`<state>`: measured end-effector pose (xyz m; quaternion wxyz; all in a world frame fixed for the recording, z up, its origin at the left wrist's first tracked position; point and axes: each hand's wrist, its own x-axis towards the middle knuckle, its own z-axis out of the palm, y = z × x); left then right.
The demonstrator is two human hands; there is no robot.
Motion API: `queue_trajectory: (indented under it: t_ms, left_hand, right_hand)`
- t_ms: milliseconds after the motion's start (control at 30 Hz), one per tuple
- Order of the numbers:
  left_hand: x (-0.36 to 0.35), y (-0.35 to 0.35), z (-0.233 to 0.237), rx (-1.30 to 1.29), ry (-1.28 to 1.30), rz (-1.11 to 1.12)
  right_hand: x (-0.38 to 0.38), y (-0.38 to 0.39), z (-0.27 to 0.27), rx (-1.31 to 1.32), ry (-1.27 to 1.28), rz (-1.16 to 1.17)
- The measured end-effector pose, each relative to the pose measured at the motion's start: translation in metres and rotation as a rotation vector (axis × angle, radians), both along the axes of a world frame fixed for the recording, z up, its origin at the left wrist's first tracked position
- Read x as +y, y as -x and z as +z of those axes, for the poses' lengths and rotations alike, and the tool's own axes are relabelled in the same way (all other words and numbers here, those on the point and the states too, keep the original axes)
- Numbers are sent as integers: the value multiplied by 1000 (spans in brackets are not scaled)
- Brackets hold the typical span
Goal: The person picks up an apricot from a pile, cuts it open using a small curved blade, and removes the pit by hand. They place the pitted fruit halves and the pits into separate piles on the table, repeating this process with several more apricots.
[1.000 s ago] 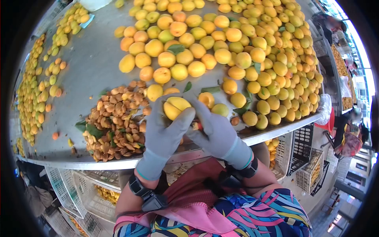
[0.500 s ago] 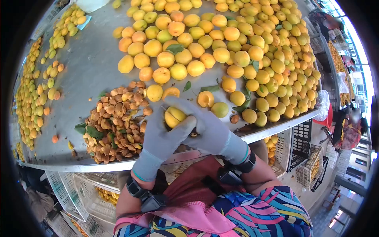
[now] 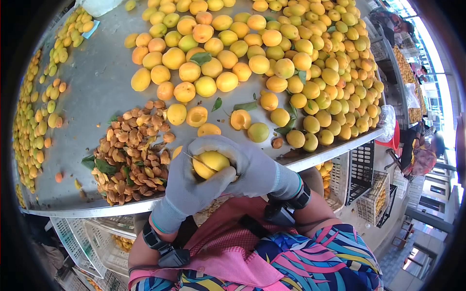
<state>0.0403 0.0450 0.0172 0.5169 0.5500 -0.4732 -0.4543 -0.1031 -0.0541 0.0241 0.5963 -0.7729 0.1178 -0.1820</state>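
Both of my hands wear grey gloves and meet around one yellow apricot (image 3: 210,165) at the table's near edge. My left hand (image 3: 183,186) wraps it from the left, with a thin dark wire-like line crossing the fruit. From the right, my right hand (image 3: 250,162) closes on the same apricot, its fingers partly hidden. Just beyond the hands lie apricot halves (image 3: 196,116), one showing its hollow, and a whole greenish apricot (image 3: 258,132). A heap of brown pits (image 3: 131,155) with some green leaves sits left of my left hand.
Many apricots (image 3: 335,77) cover the metal table (image 3: 97,87) at the back and right; more lie far left. Plastic crates (image 3: 373,199) stand below the edge. A red bucket (image 3: 394,138) is at right, near another person (image 3: 420,153).
The view has shifted, so the table's contents appear further left. The held apricot has turned and shows more of its face. Another half now shows beyond my hands.
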Motion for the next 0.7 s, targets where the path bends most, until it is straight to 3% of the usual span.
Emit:
queue_trajectory:
  t_ms: [100, 167, 300, 400, 500, 600, 667, 700]
  left_hand:
    - [1, 5, 5, -9, 87, -26]
    - [-1, 9, 10, 265, 38, -131]
    - [3, 14, 20, 121, 106, -141]
    - [16, 18, 8, 104, 55, -154]
    - [28, 19, 8, 55, 73, -96]
    - [25, 22, 6, 59, 81, -27]
    - [18, 22, 5, 96, 34, 49]
    - [15, 23, 4, 172, 1, 92]
  right_hand:
    - [1, 4, 3, -15, 35, 35]
    - [2, 12, 5, 19, 12, 66]
    - [4, 18, 6, -5, 77, 145]
    - [7, 22, 18, 98, -72, 174]
    - [8, 27, 17, 14, -20, 180]
    - [11, 27, 21, 112, -44, 182]
    - [11, 21, 15, 30, 99, -3]
    - [11, 18, 21, 13, 97, 12]
